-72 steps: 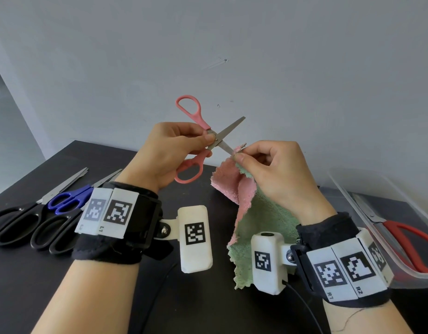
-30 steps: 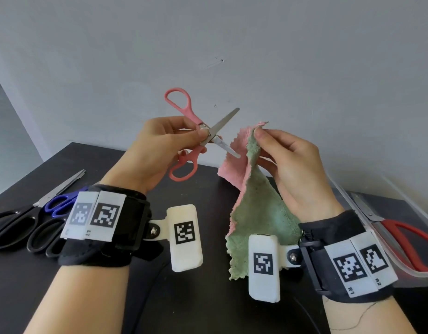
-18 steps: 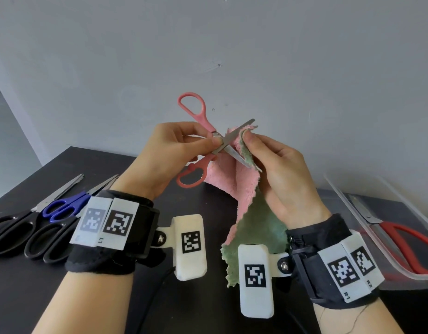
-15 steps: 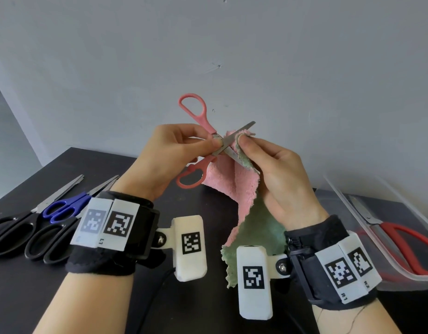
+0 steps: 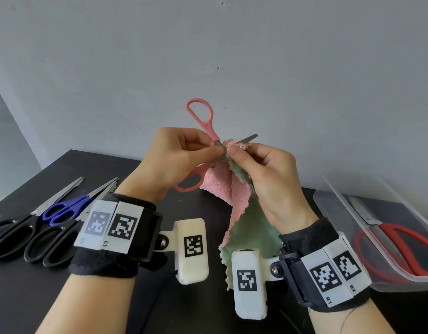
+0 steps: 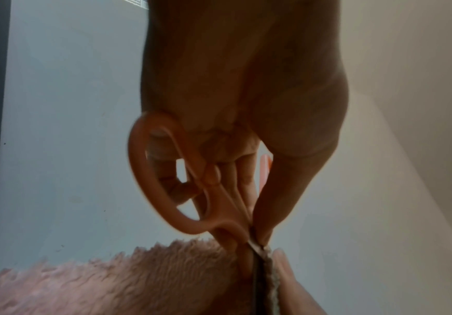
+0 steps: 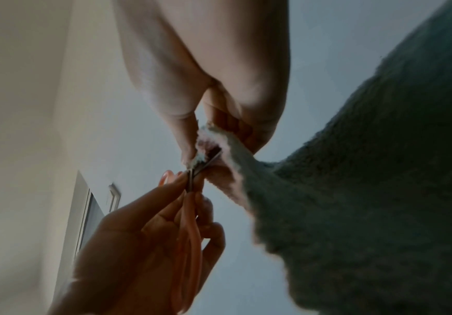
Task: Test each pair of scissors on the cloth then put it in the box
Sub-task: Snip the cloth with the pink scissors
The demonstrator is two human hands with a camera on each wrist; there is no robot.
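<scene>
My left hand [image 5: 184, 153] pinches the pink scissors [image 5: 203, 121] at the pivot, above the table; the handles spread apart and the blades are open. My right hand [image 5: 254, 162] pinches the top edge of a pink and green cloth [image 5: 234, 201], pressed in between the blades right beside the left fingers. The cloth hangs down to the table. In the left wrist view the pink scissors [image 6: 165, 187] meet the fuzzy cloth [image 6: 111, 283]. In the right wrist view the cloth [image 7: 367, 170] wraps the blade [image 7: 206, 162] at my fingertips.
Two black pairs [image 5: 20, 235] and a blue pair [image 5: 63, 210] of scissors lie at the left of the black table [image 5: 39, 297]. A clear plastic box [image 5: 367, 225] at the right holds red scissors [image 5: 401, 247]. A grey wall stands close behind.
My right hand lifted the cloth's edge and pushed it between the open blades. Both hands have come closer together, and the cloth now sits deep at the pivot.
</scene>
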